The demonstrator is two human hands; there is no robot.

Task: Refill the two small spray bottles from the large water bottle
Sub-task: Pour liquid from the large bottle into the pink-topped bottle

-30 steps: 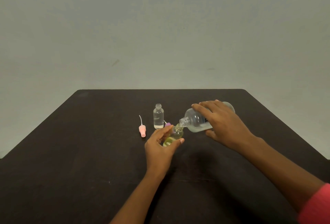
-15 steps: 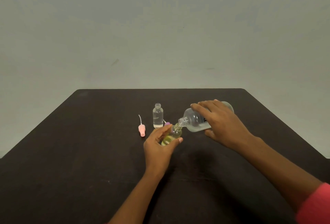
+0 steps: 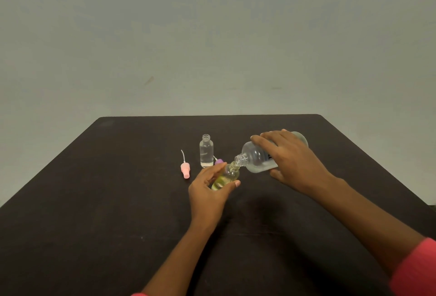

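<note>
A dark worktop fills the near half of the view, with a plain pale wall behind it. Right of centre, the large water bottle is tipped almost onto its side with its open neck pointing left. The right hand grips it, fingers curled over the top and thumb beneath. The bottle's mouth meets the mouth of a small spray bottle, which leans to the right and holds yellowish liquid. The left hand holds it, fingers and thumb wrapped round its body. Just beyond, on the far left, a second small spray bottle stands upright and uncapped, with clear liquid inside. A pink spray cap lies left of it, its tube pointing away. A purple cap peeks out between the two small bottles.
</note>
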